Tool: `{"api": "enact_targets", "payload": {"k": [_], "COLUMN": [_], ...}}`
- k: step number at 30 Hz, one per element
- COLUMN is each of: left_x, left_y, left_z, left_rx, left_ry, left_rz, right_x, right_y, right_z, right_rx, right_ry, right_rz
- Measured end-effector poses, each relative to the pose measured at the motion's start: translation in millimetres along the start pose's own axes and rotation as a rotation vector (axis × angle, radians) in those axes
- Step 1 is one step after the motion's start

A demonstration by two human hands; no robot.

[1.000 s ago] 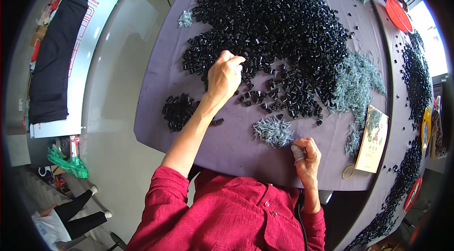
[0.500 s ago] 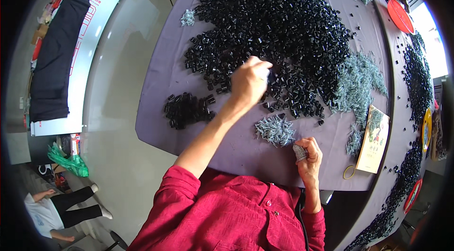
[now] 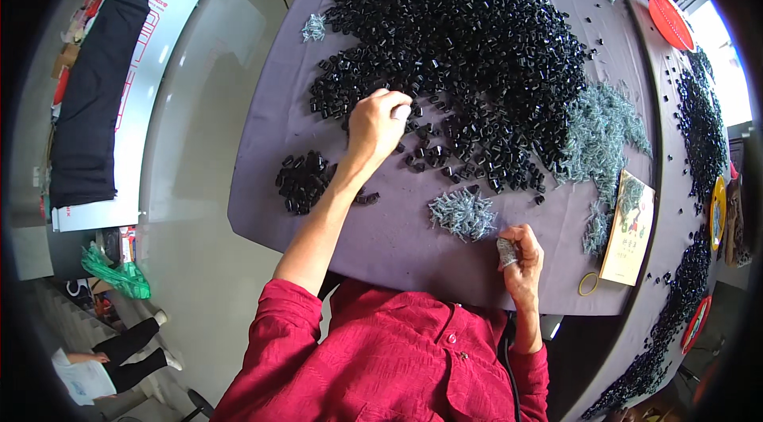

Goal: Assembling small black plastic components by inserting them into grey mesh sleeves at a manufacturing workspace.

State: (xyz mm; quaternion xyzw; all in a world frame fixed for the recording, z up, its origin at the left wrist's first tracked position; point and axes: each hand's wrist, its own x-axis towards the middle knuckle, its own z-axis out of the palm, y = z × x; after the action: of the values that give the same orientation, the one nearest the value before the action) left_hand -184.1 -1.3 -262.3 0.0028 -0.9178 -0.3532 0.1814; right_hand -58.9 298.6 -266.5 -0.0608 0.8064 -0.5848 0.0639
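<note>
On the purple table (image 3: 381, 239), left hand (image 3: 377, 125) touches black pieces (image 3: 469, 48).

Bright daylight glares from the upper right; sharp centre, edges bend and darken.

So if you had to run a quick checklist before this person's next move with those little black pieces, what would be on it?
1. Left hand at the edge of the big black pile, fingers curled: ok.
2. Whether it actually grips a black piece: cannot tell, the fingers hide it.
3. Right hand near the table edge, pinching a small grey bundle: ok.
4. Grey metal parts heaped close beside the right hand: ok.
5. Small separate heap of black pieces lying apart on the purple cloth, to the left of the forearm: ok.
6. Loose black pieces scattered between pile and hands, not sliding off the table: ok.
</note>
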Motion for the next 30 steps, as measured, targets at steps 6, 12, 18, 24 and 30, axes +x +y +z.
{"api": "enact_targets", "payload": {"k": [6, 12, 18, 24, 30], "left_x": [16.0, 19.7, 14.6, 12.5, -17.9], "left_y": [23.6, 23.8, 33.7, 23.2, 56.9], "left_z": [35.3, 53.9, 54.3, 51.3, 21.4], "left_rx": [0.047, 0.12, 0.244, 0.074, -1.14], "left_ry": [-0.153, -0.14, -0.204, -0.082, -0.277], "left_rz": [0.175, 0.262, 0.249, 0.292, -0.57], "right_x": [-1.8, 0.1, 0.3, -3.0, -4.4], "right_y": [-1.7, -0.8, 6.9, 7.1, -3.9], "right_z": [1.6, 0.9, 0.8, 1.4, 1.4], "right_rx": [0.06, 0.037, -0.032, -0.025, 0.132], "right_ry": [-0.009, 0.012, 0.031, 0.034, 0.063], "right_rz": [-0.004, -0.002, -0.026, -0.029, 0.089]}}
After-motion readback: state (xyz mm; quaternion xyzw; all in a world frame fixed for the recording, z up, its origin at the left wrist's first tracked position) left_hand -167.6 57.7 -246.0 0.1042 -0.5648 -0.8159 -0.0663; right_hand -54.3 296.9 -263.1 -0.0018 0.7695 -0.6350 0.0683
